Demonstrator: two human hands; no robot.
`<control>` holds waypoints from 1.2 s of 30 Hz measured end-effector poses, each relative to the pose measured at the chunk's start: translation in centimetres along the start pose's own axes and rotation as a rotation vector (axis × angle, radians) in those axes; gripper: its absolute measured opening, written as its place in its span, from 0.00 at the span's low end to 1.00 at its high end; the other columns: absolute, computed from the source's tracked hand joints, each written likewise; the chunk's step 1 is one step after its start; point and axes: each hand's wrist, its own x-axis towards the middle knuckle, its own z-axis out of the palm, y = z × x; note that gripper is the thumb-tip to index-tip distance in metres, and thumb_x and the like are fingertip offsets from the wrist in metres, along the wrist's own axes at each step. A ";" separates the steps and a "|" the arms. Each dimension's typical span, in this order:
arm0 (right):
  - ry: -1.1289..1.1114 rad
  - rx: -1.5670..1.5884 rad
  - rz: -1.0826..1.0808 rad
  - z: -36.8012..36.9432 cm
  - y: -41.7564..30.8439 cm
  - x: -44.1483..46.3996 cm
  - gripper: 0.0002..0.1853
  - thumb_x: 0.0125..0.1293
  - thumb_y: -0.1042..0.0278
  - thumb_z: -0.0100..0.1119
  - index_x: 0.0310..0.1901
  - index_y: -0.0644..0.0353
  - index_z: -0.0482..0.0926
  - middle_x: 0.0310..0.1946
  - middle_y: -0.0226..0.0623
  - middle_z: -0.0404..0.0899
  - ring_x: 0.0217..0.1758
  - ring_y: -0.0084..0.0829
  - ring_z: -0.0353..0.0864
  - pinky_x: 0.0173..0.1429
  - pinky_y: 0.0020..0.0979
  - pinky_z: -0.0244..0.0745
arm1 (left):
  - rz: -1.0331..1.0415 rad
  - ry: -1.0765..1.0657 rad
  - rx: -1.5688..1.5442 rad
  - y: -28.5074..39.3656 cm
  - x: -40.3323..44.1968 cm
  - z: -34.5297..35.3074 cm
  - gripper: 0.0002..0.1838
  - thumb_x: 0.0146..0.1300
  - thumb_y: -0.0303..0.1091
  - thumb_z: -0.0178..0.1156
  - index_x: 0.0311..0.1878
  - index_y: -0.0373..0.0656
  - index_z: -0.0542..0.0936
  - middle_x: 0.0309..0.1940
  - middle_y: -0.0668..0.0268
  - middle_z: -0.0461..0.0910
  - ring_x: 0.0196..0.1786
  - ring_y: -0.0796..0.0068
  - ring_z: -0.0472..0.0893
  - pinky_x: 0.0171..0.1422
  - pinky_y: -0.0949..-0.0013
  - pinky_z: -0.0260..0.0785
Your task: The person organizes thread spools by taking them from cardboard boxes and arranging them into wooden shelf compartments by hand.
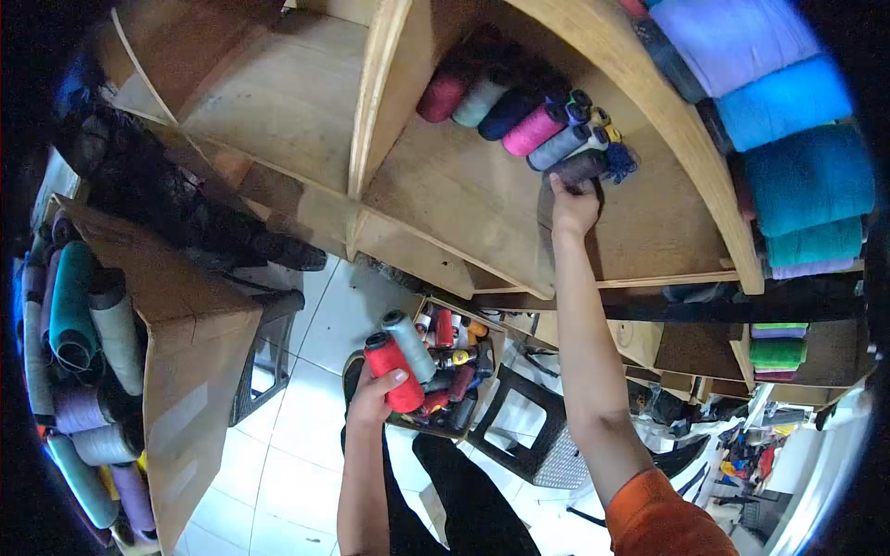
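Red spool point(394, 371) sits in your left grip point(373, 398), fingers closed around it, below the wooden shelf point(445, 195). Just beside it and touching is a pale blue-green spool point(408, 345); you cannot tell from this view whether that same grip holds it too. Your right grip point(575, 211) reaches up onto the shelf and is closed on a dark grey spool point(579, 170) — its thumb shows, the other fingers are partly hidden. That spool lies at the near end of a row on the shelf, next to a blue-grey spool point(558, 146), with a pink spool point(535, 130) beyond. Below the shelf, an open box point(497, 357) holds mixed spools; left of the shelf stands a cardboard carton point(195, 371) — large spools show along its far side.
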 end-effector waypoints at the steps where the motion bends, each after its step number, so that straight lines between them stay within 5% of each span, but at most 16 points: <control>1: -0.024 -0.022 -0.001 -0.5 -0.5 -0.3 0.22 0.52 0.76 0.72 0.50 0.69 0.78 0.46 0.37 0.83 0.47 0.28 0.79 0.55 0.28 0.70 | 0.000 0.000 0.001 0.0 0.1 -0.2 0.44 0.47 0.40 0.69 0.67 0.36 0.61 0.62 0.52 0.70 0.62 0.58 0.73 0.68 0.56 0.63; 7: -0.157 0.265 0.124 -1.6 1.2 -3.6 0.19 0.55 0.71 0.70 0.48 0.64 0.79 0.38 0.28 0.80 0.41 0.23 0.78 0.46 0.25 0.72 | -0.012 -0.008 0.029 0.7 0.6 0.9 0.41 0.47 0.35 0.69 0.65 0.37 0.63 0.58 0.54 0.72 0.60 0.59 0.74 0.65 0.57 0.65; 9: -0.633 0.027 0.196 -6.6 -7.9 -9.6 0.17 0.59 0.67 0.68 0.47 0.63 0.79 0.37 0.27 0.78 0.38 0.21 0.77 0.42 0.25 0.73 | -0.033 0.026 0.007 0.5 0.6 1.1 0.38 0.45 0.28 0.70 0.62 0.39 0.66 0.53 0.59 0.76 0.55 0.66 0.77 0.62 0.61 0.67; 12: -1.268 0.159 0.145 -9.2 -9.4 -14.3 0.19 0.63 0.63 0.64 0.53 0.63 0.77 0.45 0.31 0.79 0.40 0.23 0.78 0.45 0.27 0.75 | -0.148 -0.074 0.155 2.1 0.6 3.0 0.36 0.43 0.26 0.71 0.59 0.40 0.68 0.48 0.64 0.77 0.49 0.72 0.78 0.57 0.65 0.69; 14: -1.455 0.055 -0.231 -10.1 -9.6 -14.7 0.20 0.64 0.62 0.63 0.55 0.62 0.76 0.45 0.35 0.80 0.43 0.25 0.79 0.47 0.28 0.76 | -0.188 -0.179 0.236 2.6 1.3 3.6 0.32 0.42 0.28 0.73 0.54 0.41 0.72 0.42 0.68 0.78 0.44 0.76 0.77 0.52 0.68 0.70; 18: -1.513 -0.084 -0.124 -12.3 -11.5 -13.9 0.22 0.59 0.60 0.68 0.51 0.64 0.78 0.42 0.40 0.82 0.42 0.25 0.80 0.47 0.29 0.76 | -0.269 -0.278 0.332 3.6 1.6 4.7 0.27 0.42 0.29 0.74 0.48 0.42 0.75 0.36 0.71 0.76 0.39 0.78 0.76 0.50 0.69 0.71; 21: -1.477 -0.100 -0.217 -13.9 -12.9 -13.4 0.22 0.56 0.61 0.69 0.48 0.65 0.79 0.36 0.38 0.83 0.36 0.26 0.80 0.42 0.29 0.76 | -0.252 -0.362 0.327 3.9 1.6 5.8 0.25 0.45 0.31 0.73 0.48 0.42 0.75 0.36 0.71 0.77 0.39 0.77 0.77 0.51 0.68 0.71; 24: -1.227 -0.401 -0.349 -15.6 -15.5 -11.5 0.19 0.52 0.64 0.68 0.45 0.64 0.82 0.34 0.39 0.84 0.35 0.25 0.83 0.41 0.28 0.77 | -0.269 -0.387 0.333 3.6 2.0 5.8 0.31 0.45 0.32 0.73 0.55 0.39 0.75 0.48 0.65 0.79 0.49 0.73 0.78 0.57 0.67 0.68; 25: -1.113 -0.397 -0.301 -16.3 -16.1 -9.9 0.20 0.52 0.63 0.68 0.45 0.63 0.82 0.34 0.41 0.85 0.35 0.26 0.84 0.42 0.29 0.77 | -0.122 -0.392 0.124 3.6 2.1 7.4 0.39 0.45 0.30 0.72 0.63 0.36 0.69 0.63 0.58 0.71 0.63 0.68 0.72 0.64 0.65 0.63; 28: -0.806 -0.804 -0.355 -16.4 -17.8 -4.4 0.21 0.51 0.55 0.66 0.42 0.63 0.83 0.31 0.52 0.83 0.39 0.47 0.85 0.46 0.39 0.78 | -0.085 -0.428 0.132 3.6 3.1 5.8 0.43 0.46 0.27 0.69 0.68 0.34 0.63 0.69 0.55 0.63 0.70 0.65 0.64 0.68 0.63 0.60; 29: -0.711 -0.913 -0.264 -15.3 -17.4 -2.7 0.24 0.50 0.54 0.67 0.43 0.66 0.82 0.37 0.55 0.82 0.45 0.49 0.83 0.51 0.41 0.76 | -0.082 -0.394 0.056 4.0 2.8 6.4 0.41 0.47 0.25 0.66 0.68 0.34 0.63 0.69 0.55 0.63 0.70 0.62 0.64 0.69 0.60 0.60; 36: -0.133 -0.901 -0.462 -8.0 -7.5 7.0 0.18 0.49 0.62 0.69 0.39 0.67 0.82 0.43 0.57 0.80 0.50 0.49 0.81 0.54 0.42 0.75 | -0.089 -0.369 0.053 2.7 1.6 5.3 0.40 0.49 0.25 0.67 0.68 0.36 0.63 0.69 0.56 0.64 0.72 0.61 0.62 0.68 0.60 0.61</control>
